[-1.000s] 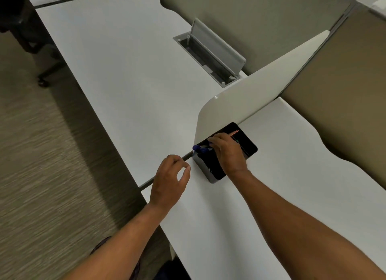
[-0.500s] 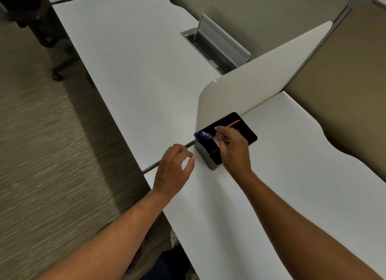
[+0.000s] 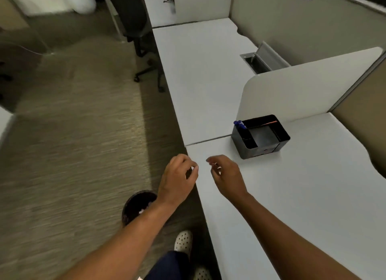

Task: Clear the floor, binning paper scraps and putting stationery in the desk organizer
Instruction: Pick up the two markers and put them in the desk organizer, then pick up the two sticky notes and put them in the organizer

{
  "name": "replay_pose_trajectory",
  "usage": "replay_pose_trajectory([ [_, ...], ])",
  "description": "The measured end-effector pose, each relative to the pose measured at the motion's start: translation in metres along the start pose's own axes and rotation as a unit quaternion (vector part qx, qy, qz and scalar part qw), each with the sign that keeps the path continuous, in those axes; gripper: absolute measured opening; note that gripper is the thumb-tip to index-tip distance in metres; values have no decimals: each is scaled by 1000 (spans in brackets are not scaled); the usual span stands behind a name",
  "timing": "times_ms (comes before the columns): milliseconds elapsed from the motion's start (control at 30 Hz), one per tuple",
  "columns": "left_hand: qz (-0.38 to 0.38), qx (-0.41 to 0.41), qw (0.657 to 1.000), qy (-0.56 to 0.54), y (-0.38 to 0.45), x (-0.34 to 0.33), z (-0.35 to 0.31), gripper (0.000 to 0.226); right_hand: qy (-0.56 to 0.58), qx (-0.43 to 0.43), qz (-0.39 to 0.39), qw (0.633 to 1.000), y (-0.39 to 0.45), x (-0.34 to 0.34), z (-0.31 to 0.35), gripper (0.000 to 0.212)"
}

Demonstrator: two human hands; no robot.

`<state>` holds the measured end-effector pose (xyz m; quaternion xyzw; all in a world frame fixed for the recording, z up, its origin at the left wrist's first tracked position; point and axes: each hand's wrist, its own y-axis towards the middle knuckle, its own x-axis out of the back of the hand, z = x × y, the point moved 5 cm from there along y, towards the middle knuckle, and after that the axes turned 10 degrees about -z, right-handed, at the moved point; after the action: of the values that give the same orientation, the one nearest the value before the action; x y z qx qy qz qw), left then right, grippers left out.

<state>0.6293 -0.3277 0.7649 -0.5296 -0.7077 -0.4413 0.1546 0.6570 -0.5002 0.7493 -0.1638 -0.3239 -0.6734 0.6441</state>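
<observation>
Down left, on the carpet beside the desk's front edge, bin (image 3: 139,204) with scraps. Left hand (image 3: 177,179) loosely curled, contents untellable; right hand (image 3: 226,176) open, empty, withdrawn from desk organizer (image 3: 260,136), now holding blue pens (image 3: 239,124) and pencil (image 3: 269,122). Risk: overlooking leftover floor items amid fast head turn.

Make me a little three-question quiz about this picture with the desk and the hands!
1. True or false: the right hand is touching the black organizer.
2. What colour is the pen sticking up at the organizer's left corner?
3. Where is the round dark bin? A) on the desk B) on the floor, under the left hand and forearm C) on the chair

Key: 1. False, it is apart from it. 2. Blue. 3. B.
</observation>
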Motion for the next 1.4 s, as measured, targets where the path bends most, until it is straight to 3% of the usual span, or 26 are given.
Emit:
replay_pose_trajectory([
  [333,-110,153,978,91,-142,143,96,17,6,158,188,969,-85,-140,127,24],
  [533,-156,273,939,143,-268,225,156,20,9,228,291,929,-178,-246,192,25],
  [733,-170,391,893,144,-421,271,198,16,-6,258,390,884,-297,-332,204,23],
  [1000,-105,494,852,136,-594,236,269,14,-58,187,479,856,-428,-452,124,24],
  [1200,-80,549,822,126,-697,152,360,21,-89,160,523,832,-495,-562,16,24],
  [1400,-42,564,819,99,-766,37,464,25,-159,168,551,802,-529,-665,-115,28],
])
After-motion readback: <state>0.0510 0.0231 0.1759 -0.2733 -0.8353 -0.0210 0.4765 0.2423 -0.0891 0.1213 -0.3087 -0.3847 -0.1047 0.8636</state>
